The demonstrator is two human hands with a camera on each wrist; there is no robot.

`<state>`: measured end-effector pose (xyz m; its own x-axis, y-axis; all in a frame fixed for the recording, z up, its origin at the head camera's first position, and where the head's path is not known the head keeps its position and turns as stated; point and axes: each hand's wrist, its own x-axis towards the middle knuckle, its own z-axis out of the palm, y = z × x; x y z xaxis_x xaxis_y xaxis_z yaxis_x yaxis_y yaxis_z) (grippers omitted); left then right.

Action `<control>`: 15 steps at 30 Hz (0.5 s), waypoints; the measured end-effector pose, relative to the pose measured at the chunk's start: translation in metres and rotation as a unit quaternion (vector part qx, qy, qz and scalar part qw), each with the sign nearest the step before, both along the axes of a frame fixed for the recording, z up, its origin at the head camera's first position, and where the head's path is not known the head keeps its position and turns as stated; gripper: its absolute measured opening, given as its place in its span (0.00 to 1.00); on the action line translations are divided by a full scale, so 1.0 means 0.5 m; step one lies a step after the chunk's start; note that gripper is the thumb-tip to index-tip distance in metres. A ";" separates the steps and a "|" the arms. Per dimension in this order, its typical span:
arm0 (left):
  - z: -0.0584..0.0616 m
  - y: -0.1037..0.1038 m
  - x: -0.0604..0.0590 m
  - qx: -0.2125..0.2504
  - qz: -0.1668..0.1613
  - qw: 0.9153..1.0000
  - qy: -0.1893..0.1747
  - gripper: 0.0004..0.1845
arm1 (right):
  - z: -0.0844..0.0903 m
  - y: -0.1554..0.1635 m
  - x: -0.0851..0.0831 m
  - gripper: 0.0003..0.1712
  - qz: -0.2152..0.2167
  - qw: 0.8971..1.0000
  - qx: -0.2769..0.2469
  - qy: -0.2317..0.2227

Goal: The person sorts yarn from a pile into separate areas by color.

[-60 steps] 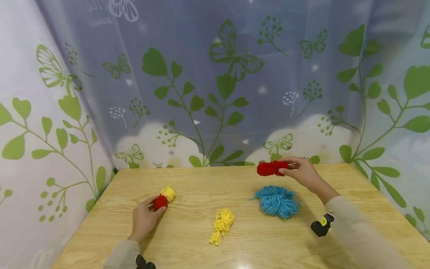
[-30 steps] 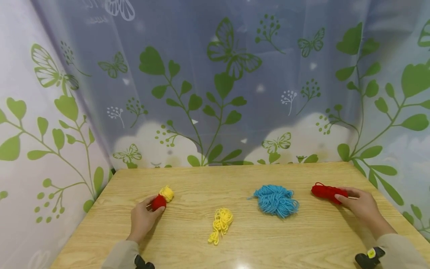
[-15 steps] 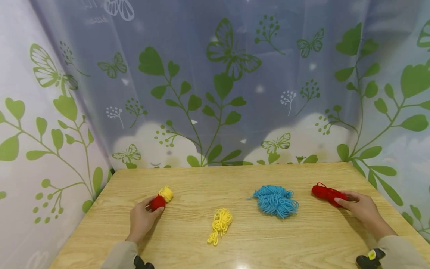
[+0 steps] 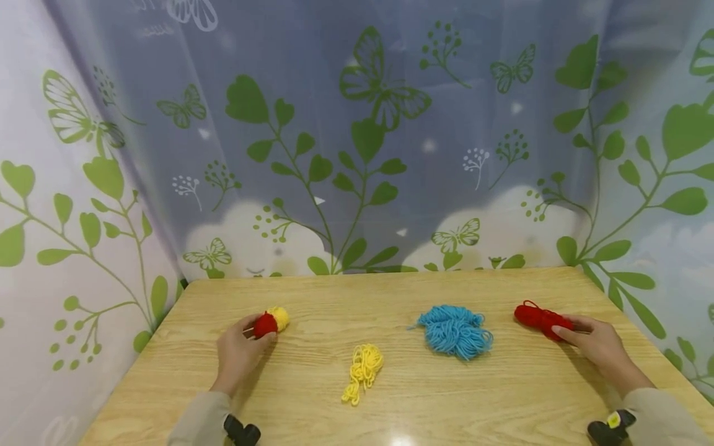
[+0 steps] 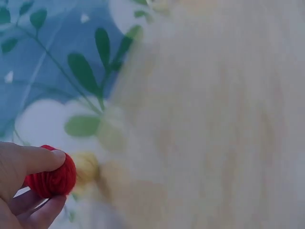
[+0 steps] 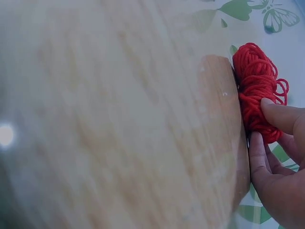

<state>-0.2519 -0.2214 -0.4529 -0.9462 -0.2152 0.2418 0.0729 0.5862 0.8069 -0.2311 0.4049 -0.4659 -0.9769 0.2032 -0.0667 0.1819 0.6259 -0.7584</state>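
A red yarn ball [image 4: 264, 325] is pinched in the left-hand grip [image 4: 238, 354] at the tabletop's [image 4: 435, 402] left side, just beside a yellow ball [image 4: 282, 316]. The right-hand grip [image 4: 603, 347] holds a red yarn bundle [image 4: 537, 318] at the right. Between them lie yellow yarn [image 4: 365, 364] and blue yarn [image 4: 457, 334]. Behind hangs a printed curtain [image 4: 301, 56].

The ball [image 4: 265, 324] in my left hand [image 4: 240, 354], at the lower left of the frame, is solid red; the smaller ball [image 4: 281, 317] against it is yellow. At lower centre the yarn bundle [image 4: 365, 367] is yellow too, and right of centre the big skein [image 4: 457, 336] is sky blue. The long skein [image 4: 537, 318] in my right hand [image 4: 603, 350] is all red. My sleeves [image 4: 199, 420] are plain beige. The bench [image 4: 318, 316] is pale tan, streaked with wood grain. Across the upper frame, the grey-blue cloth [image 4: 312, 37] carries green leaves [image 4: 247, 99], green butterflies [image 4: 383, 90] and whitish clouds [image 4: 241, 227].
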 end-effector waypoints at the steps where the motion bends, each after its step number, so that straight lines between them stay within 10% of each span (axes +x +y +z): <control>1: 0.009 0.011 -0.002 0.007 -0.008 1.000 0.002 0.26 | 0.001 -0.001 0.001 0.46 -0.001 1.000 -0.001 0.002; 15: 0.094 0.288 -0.029 0.050 -0.166 0.984 0.049 0.24 | -0.006 -0.008 0.001 0.42 -0.010 1.000 -0.003 0.026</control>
<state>-0.2665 -0.0773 -0.4059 -0.9415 0.0742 0.3286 0.3271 0.4348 0.8390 -0.2306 0.4010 -0.4688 -0.9746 0.2232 -0.0175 0.1552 0.6172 -0.7714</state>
